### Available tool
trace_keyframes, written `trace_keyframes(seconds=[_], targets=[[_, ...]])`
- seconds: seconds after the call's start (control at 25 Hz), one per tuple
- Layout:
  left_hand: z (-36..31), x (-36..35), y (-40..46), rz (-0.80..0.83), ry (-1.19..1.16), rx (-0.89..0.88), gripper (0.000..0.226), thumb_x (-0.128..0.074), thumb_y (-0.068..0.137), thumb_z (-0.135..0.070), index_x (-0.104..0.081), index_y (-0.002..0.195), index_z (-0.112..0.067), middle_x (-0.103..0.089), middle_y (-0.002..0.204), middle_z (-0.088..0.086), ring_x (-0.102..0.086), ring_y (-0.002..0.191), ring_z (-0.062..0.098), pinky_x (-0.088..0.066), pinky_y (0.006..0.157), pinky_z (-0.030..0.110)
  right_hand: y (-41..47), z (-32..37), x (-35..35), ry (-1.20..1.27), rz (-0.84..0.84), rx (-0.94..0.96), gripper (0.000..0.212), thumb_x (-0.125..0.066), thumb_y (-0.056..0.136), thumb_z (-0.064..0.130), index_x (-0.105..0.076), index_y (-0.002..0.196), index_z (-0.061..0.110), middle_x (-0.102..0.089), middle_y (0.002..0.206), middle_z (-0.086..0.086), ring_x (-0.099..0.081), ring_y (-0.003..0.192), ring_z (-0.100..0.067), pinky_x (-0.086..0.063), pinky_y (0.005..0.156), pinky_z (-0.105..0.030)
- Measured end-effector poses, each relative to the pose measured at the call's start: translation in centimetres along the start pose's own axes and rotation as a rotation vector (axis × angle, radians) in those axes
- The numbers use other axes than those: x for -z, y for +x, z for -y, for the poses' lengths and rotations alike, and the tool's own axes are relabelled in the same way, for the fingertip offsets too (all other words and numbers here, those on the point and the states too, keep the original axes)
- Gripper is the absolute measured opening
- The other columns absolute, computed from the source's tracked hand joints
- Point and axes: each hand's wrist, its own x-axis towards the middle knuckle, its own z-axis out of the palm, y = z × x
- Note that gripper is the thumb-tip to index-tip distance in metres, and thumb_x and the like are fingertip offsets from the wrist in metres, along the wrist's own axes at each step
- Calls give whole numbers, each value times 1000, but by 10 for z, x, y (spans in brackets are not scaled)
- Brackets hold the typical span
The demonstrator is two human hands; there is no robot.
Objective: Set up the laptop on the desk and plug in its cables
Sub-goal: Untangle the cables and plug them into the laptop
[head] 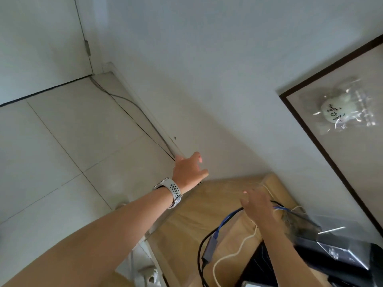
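Nearest the camera, a bare left forearm is seen reaching up from the lower left, with a white perforated watch strap (173, 193) worn at the wrist. The left hand (189, 171) is held out beyond the far left corner of the wooden bench (186, 220), close to the white wall (228, 79); its fingers are spread and relaxed, and nothing is gripped in it.

The right hand (258, 206) is stretched over the far part of the bench, fingers loosely extended. A thin white cable (238, 250) is seen running under or beside it, but whether the cable is pinched cannot be told from this angle.

A black cable (200, 251) is looped across the bench, and a blue cable (226, 219) is joined to a grey adapter (209, 250) lying beside it. A dark object that may be the laptop (263, 268) is partly seen at the lower edge, right of the cables and mostly hidden by the right forearm. Dark items in clear plastic wrapping (331, 245) are lying at the bench's right side.

A white power strip (149, 274) is seen on the tiled floor (51, 152) below the bench's left edge. A grey cable (124, 100) is run along the skirting. At the upper right, a dark-framed surface (323, 146) carries a clear bag (344, 104) with a pale round object inside.
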Motion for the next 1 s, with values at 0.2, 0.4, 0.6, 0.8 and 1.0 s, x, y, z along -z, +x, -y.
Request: trace_keyframes(seconds=[0.2,0.4,0.6,0.8,1.0], targets=[[13,10,36,87,-3,61,37,-51,75,-37,-46,105,-16,-57,77,2,-49,98,26,-24,80,31,38,1,0,-132,53,-71,22,-48,84,18,-65,93,9,-65,101,-12,-60,100,-33,-49,79,-38],[22,13,45,60,5,71,25,-55,87,-22,-48,107,-9,-50,74,2,-47,81,17,-19,83,29,77,-10,-4,-280,131,-192,30,-47,82,17,-62,106,10,-61,118,-12,-45,125,-34,-46,92,-43],[28,-4,62,74,42,53,25,-50,83,-25,-48,102,-10,-47,65,-2,-47,72,17,-28,92,37,102,-13,-26,-431,216,-184,33,-46,84,17,-63,112,14,-62,119,-7,-48,123,-27,-34,98,-41],[42,-5,70,89,107,89,25,-43,75,-31,-45,94,-14,-53,70,6,-56,80,28,-19,79,29,115,5,-41,-499,259,-40,28,-47,86,15,-66,106,19,-67,110,-4,-58,112,-25,-36,101,-42],[53,-7,74,108,133,101,13,-48,87,-23,-49,94,-12,-56,71,8,-57,86,27,-21,81,30,123,54,-47,-298,298,49,28,-48,86,11,-69,106,13,-70,107,-10,-65,104,-28,-48,82,-34]])
